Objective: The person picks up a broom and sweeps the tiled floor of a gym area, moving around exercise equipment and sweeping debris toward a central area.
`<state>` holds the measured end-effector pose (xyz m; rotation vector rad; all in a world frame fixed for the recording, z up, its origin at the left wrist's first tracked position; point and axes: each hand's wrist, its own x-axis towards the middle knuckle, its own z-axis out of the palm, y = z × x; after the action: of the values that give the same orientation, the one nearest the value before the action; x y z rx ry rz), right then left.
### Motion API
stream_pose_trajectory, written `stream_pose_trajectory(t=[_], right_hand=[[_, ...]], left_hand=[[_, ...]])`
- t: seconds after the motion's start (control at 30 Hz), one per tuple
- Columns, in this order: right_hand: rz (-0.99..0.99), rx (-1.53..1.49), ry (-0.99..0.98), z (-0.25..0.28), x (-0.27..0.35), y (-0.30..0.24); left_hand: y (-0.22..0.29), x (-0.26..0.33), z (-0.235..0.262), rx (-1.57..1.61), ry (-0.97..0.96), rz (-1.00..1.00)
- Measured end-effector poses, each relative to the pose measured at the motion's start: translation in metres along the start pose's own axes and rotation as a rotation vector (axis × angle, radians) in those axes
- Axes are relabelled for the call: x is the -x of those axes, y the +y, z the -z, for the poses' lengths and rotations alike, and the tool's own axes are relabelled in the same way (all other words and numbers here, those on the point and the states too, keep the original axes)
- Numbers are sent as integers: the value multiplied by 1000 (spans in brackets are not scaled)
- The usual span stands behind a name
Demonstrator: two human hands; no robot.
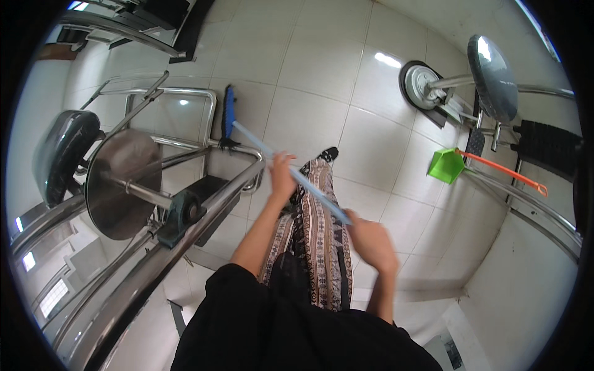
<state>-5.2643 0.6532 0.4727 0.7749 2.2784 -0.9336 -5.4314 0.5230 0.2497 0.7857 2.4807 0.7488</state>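
A broom with a light blue handle [317,193] slants across the front of my body. Its blue head with dark bristles [229,114] rests on the floor at the upper left, beside a chrome frame. My left hand [283,175] is closed round the middle of the handle. Lower down, my right hand [372,242] grips the handle near its upper end, slightly blurred. Over on the right, a green dustpan [446,166] with an orange handle [504,170] leans by a chrome rail, apart from both hands.
Chrome-framed equipment with a round metal disc [124,184] and a dark padded seat [68,154] stands close on my left. At the right are another round grey disc [493,78] and a white round base [424,86]. Pale tiles [315,68] cover the floor; white walls rise at the right.
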Motion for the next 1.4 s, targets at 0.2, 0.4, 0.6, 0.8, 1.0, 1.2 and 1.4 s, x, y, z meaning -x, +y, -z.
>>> stream_pose_trajectory(t=[0.2,0.4,0.6,0.8,1.0,1.2,1.4], right_hand=[[-172,36,-59,56,-15,19],[-366,363,111,234,25,17],[34,85,252,229,-111,29],[182,-309,326,84,-388,-31],[37,-432,370,53,-411,11],[-222,-546,277,29,-210,112],[-733,-561,322,87,-8,97]], left_hand=[[28,-42,-51,9,-199,-73],[226,-123,-29,235,-487,-381],[144,-230,3,265,72,-249],[14,-293,25,-136,226,102],[45,-269,-16,-57,-47,-79],[80,-231,-85,-374,-400,-568],[210,-177,-103,-211,-875,-942]])
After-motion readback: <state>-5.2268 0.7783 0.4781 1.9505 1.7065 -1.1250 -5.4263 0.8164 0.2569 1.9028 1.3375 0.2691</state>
